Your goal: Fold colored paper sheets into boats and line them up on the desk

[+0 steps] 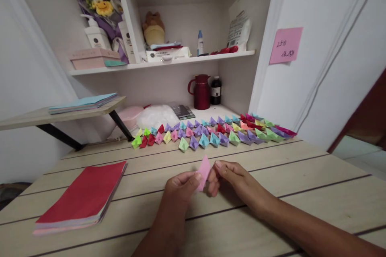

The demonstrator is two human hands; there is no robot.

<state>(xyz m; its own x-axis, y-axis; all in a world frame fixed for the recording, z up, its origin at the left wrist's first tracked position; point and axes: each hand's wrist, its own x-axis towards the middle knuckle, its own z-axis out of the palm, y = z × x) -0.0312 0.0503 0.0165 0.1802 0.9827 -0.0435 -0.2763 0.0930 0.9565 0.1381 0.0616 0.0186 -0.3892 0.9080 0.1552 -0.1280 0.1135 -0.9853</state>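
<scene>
Both forearms reached over the table (144, 198) — the left hand (181, 184) pinched the folded pink paper (204, 172) between thumb and fingers; the right hand (233, 177) curled just beside it — whether gripping, I couldn't tell.

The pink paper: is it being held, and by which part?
The left hand holds the pink paper by its left edge. The right hand is close to its right side; whether it touches is unclear.
</scene>
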